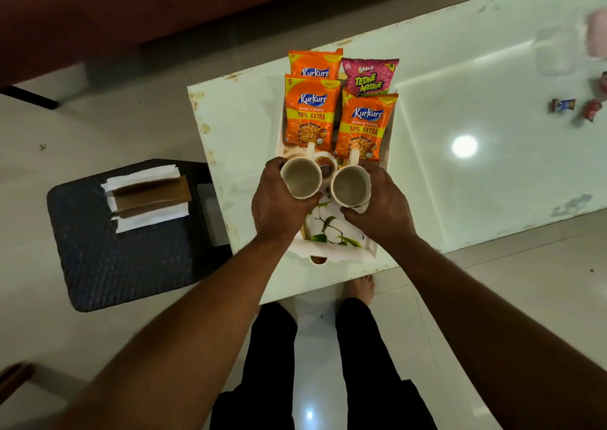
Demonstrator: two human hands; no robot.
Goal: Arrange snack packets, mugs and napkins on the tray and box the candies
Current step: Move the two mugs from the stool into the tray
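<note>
A white tray [341,252] with a leaf print lies on the glass table. Three orange Kurkure packets [310,111] and a pink Bingo packet [369,76] fill its far half. My left hand [279,206] grips one empty white mug [301,177] over the tray's middle. My right hand [381,206] grips a second empty mug [350,186] beside it. Both mug handles point away from me, towards the packets. White napkins [144,196] in a brown holder sit on a dark stool to the left. Wrapped candies [563,105] lie at the table's far right.
The glass table [460,183] runs off to the right, with a bright lamp reflection. The dark woven stool [121,259] stands against its left end. My legs and a bare foot [358,288] are below the table's near edge. A pink object [596,34] is blurred at the far right.
</note>
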